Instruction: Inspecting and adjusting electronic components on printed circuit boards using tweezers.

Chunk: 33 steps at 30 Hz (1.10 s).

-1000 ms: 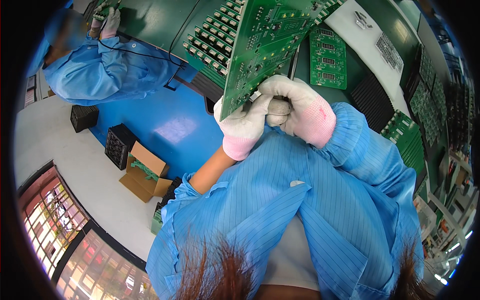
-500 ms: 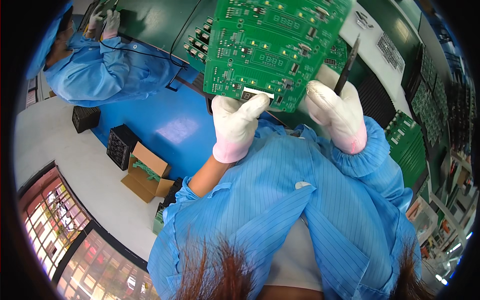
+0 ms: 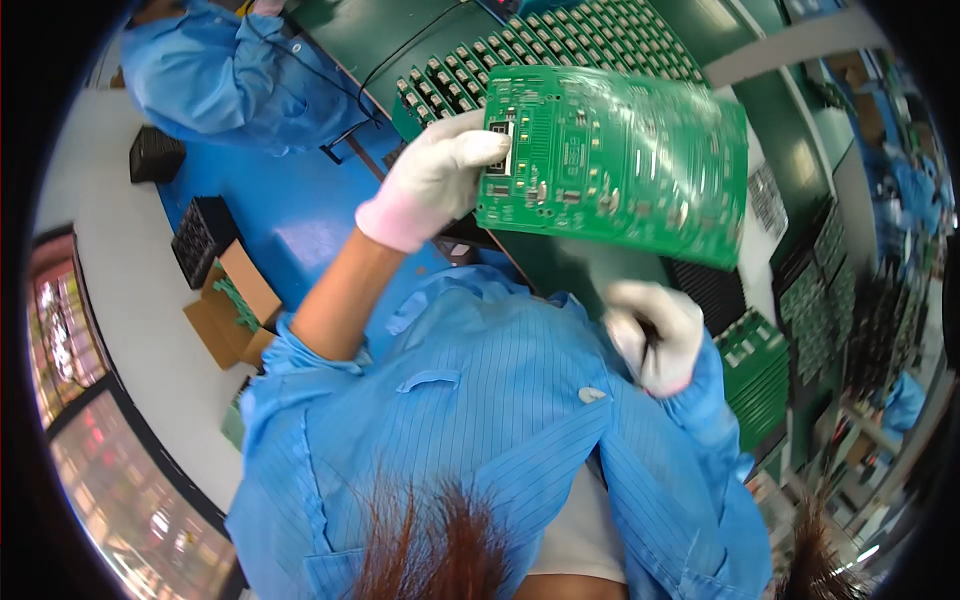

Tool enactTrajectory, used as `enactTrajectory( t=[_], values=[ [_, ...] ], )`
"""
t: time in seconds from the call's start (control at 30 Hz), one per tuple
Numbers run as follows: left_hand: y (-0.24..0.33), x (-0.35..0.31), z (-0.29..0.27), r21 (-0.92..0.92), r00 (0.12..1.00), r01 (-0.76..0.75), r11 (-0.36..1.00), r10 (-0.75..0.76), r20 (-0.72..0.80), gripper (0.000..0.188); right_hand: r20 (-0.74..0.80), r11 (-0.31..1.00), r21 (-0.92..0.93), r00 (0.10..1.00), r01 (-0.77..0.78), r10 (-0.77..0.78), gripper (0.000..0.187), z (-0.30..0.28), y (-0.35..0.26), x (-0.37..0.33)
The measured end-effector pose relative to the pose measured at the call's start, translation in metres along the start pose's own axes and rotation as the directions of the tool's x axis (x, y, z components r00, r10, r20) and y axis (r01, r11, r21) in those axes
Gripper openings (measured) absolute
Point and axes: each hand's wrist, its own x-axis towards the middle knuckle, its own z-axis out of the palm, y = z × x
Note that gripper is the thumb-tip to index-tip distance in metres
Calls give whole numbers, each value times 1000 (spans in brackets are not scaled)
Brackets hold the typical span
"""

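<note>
My gloved left hand (image 3: 435,175) grips the left edge of a green circuit board panel (image 3: 620,165), thumb on the white-framed digit display (image 3: 498,150). The panel is raised and tilted above the bench, with glare across its face. Below its right part is my gloved right hand (image 3: 658,335), apart from the panel and smeared by motion. Its fingers are curled round a dark sliver, seemingly the black tweezers seen in it earlier; most of the tool is hidden.
Rows of boards with upright parts (image 3: 570,45) cover the green bench (image 3: 400,75) behind the panel. To the right, green boards (image 3: 755,375) stand stacked beside a black ridged rack (image 3: 710,290). A co-worker in blue (image 3: 235,75) sits far left; an open carton (image 3: 235,305) is on the left.
The panel has turned so its display end faces left, held now by my left hand alone. My right hand has come off it and moved down toward my body.
</note>
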Motion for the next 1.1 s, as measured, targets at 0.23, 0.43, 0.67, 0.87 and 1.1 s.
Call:
enactTrajectory(
  t=[0.23,0.43,0.67,0.87,1.1],
  values=[
    [46,39,-18,457,950,72,886,-201,240,42,-287,837,36,796,-547,533,18,-73,-13,-33],
    [35,58,-7,646,888,55,762,-333,317,42,-244,926,-57,904,-374,350,31,-65,-1,7],
    [-7,65,-5,678,822,35,734,-407,398,37,67,914,-316,955,-254,289,30,-55,-17,34],
    [-37,57,1,636,825,102,765,-422,375,36,109,819,-562,971,-118,215,21,-51,-19,34],
    [-43,45,-2,659,814,132,740,-461,354,41,250,643,-751,966,153,63,15,-43,-7,25]
  ],
)
